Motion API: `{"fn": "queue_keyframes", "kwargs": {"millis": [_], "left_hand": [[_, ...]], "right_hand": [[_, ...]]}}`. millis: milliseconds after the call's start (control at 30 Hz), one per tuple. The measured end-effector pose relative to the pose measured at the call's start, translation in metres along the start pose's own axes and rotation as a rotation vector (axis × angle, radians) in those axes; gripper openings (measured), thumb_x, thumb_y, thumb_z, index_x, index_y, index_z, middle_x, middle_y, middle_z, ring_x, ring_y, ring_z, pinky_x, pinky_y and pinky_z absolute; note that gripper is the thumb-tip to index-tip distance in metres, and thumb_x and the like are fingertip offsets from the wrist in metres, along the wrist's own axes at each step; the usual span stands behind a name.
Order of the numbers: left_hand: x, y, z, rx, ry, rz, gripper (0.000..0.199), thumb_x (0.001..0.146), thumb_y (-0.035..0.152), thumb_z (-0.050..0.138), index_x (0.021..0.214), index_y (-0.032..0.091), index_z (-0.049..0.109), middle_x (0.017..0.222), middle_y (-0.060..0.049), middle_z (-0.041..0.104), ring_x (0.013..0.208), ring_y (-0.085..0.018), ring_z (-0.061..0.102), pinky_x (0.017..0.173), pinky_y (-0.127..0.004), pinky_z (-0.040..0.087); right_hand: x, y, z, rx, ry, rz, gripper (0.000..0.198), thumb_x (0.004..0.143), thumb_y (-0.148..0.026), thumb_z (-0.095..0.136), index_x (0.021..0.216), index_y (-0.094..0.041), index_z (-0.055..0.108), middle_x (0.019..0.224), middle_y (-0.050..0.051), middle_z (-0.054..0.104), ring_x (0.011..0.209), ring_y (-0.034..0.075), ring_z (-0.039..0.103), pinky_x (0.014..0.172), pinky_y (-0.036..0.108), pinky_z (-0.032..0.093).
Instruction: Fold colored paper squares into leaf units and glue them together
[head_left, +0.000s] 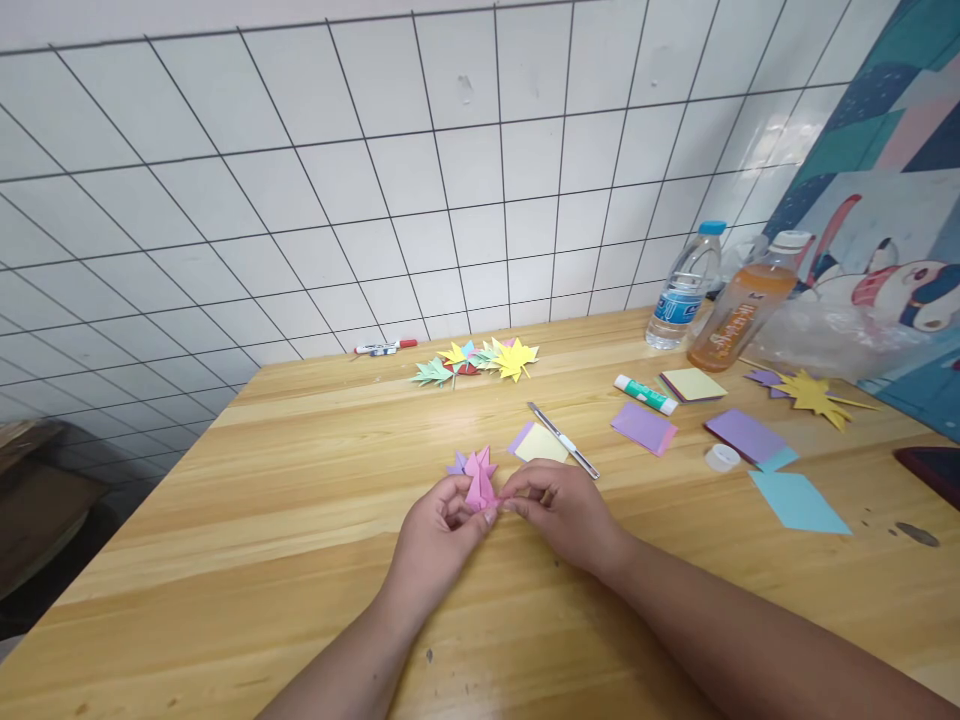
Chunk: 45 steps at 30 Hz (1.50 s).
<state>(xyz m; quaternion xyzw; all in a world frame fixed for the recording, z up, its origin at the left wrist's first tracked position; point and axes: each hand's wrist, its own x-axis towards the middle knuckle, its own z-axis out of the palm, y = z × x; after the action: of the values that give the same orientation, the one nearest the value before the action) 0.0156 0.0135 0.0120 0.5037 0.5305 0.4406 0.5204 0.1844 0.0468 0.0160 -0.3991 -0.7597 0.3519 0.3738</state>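
Between my hands is a pink folded-paper leaf (481, 482) with pointed tips facing away from me. My left hand (442, 525) is closed on its left and lower side. The fingertips of my right hand (555, 505) pinch its lower right corner. Just behind the pink leaf, a purple folded-paper piece (456, 464) shows partly. Beyond my right hand lie a pale yellow paper square (541, 443) and a utility knife (564, 440), which rests across the paper's edge.
Folded-paper leaves (513, 359) and markers (385, 347) lie near the tiled wall. To the right are a glue stick (645, 394), paper squares (643, 427), a white cap (722, 458), blue paper (799, 501), a water bottle (684, 290), an orange drink bottle (746, 310) and a yellow leaf (814, 396).
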Motion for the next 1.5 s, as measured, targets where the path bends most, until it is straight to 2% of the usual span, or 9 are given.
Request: {"fn": "queue_keyframes", "kwargs": {"millis": [233, 500, 633, 833, 1100, 1200, 1300, 1433, 1500], "left_hand": [[-0.0009, 0.0031, -0.0003, -0.012, 0.001, -0.025, 0.035, 0.066, 0.034, 0.072, 0.095, 0.017, 0.062, 0.079, -0.004, 0.070, 0.065, -0.014, 0.059, 0.058, -0.022, 0.044], [0.0015, -0.0024, -0.0012, -0.017, -0.013, -0.007, 0.030, 0.067, 0.030, 0.071, 0.091, 0.017, 0.061, 0.069, -0.002, 0.067, 0.060, -0.012, 0.055, 0.056, -0.020, 0.041], [0.0022, -0.0046, -0.0021, -0.036, -0.011, -0.013, 0.023, 0.066, 0.030, 0.071, 0.080, 0.016, 0.059, 0.066, 0.000, 0.065, 0.055, -0.009, 0.051, 0.055, -0.020, 0.039], [0.0012, -0.0027, -0.0021, -0.007, -0.032, -0.039, 0.020, 0.071, 0.032, 0.068, 0.076, 0.016, 0.057, 0.063, 0.000, 0.063, 0.056, -0.009, 0.052, 0.056, -0.020, 0.039], [-0.0002, 0.0015, -0.0023, 0.007, -0.047, -0.096, 0.024, 0.069, 0.037, 0.067, 0.073, 0.014, 0.060, 0.068, -0.007, 0.069, 0.061, -0.015, 0.060, 0.055, -0.023, 0.045], [-0.0005, 0.0016, -0.0025, 0.008, -0.042, -0.094, 0.024, 0.069, 0.037, 0.067, 0.074, 0.014, 0.061, 0.066, -0.005, 0.068, 0.059, -0.014, 0.060, 0.055, -0.023, 0.046], [-0.0008, 0.0021, -0.0016, 0.005, -0.047, -0.087, 0.023, 0.068, 0.036, 0.068, 0.073, 0.015, 0.061, 0.058, -0.001, 0.064, 0.054, -0.012, 0.057, 0.052, -0.021, 0.044], [-0.0025, 0.0036, 0.0008, 0.040, -0.048, -0.088, 0.020, 0.068, 0.033, 0.067, 0.071, 0.015, 0.061, 0.056, 0.000, 0.062, 0.052, -0.011, 0.055, 0.050, -0.020, 0.042], [-0.0034, 0.0043, 0.0018, 0.054, -0.057, -0.090, 0.020, 0.070, 0.034, 0.066, 0.071, 0.015, 0.061, 0.060, -0.002, 0.065, 0.054, -0.012, 0.056, 0.051, -0.021, 0.042]], "right_hand": [[-0.0013, -0.0029, 0.0017, 0.093, 0.028, 0.183, 0.006, 0.072, -0.022, 0.066, 0.076, -0.019, 0.067, 0.071, -0.002, 0.067, 0.050, 0.008, 0.051, 0.049, 0.020, 0.041], [-0.0006, 0.0005, 0.0010, 0.109, 0.037, 0.010, 0.006, 0.074, -0.018, 0.065, 0.073, -0.021, 0.070, 0.076, 0.000, 0.069, 0.067, 0.012, 0.058, 0.063, 0.022, 0.045], [-0.0016, -0.0006, 0.0020, 0.060, 0.020, 0.032, 0.014, 0.072, -0.019, 0.067, 0.084, -0.023, 0.069, 0.080, 0.000, 0.068, 0.057, 0.009, 0.054, 0.055, 0.021, 0.043], [-0.0023, -0.0007, 0.0041, 0.117, 0.036, 0.098, 0.010, 0.070, -0.019, 0.067, 0.081, -0.020, 0.067, 0.077, 0.000, 0.068, 0.053, 0.009, 0.054, 0.052, 0.020, 0.044], [-0.0015, 0.0022, 0.0027, 0.206, 0.071, -0.073, 0.008, 0.074, -0.017, 0.064, 0.067, -0.020, 0.067, 0.082, 0.003, 0.070, 0.077, 0.014, 0.064, 0.071, 0.025, 0.049], [-0.0028, -0.0002, 0.0034, 0.165, 0.027, 0.013, 0.008, 0.072, -0.017, 0.065, 0.078, -0.021, 0.067, 0.086, 0.002, 0.069, 0.070, 0.012, 0.063, 0.065, 0.024, 0.049], [-0.0043, -0.0018, 0.0067, 0.183, -0.044, 0.192, 0.034, 0.066, -0.019, 0.069, 0.100, -0.023, 0.062, 0.091, 0.000, 0.068, 0.052, 0.008, 0.057, 0.051, 0.021, 0.045], [-0.0040, -0.0015, 0.0096, 0.220, -0.102, 0.304, 0.016, 0.068, -0.027, 0.069, 0.080, -0.019, 0.064, 0.066, -0.001, 0.066, 0.052, 0.010, 0.057, 0.048, 0.020, 0.042], [-0.0030, -0.0011, 0.0091, 0.294, -0.092, 0.315, 0.015, 0.067, -0.029, 0.069, 0.075, -0.018, 0.064, 0.068, 0.000, 0.066, 0.056, 0.012, 0.060, 0.051, 0.021, 0.044]]}}
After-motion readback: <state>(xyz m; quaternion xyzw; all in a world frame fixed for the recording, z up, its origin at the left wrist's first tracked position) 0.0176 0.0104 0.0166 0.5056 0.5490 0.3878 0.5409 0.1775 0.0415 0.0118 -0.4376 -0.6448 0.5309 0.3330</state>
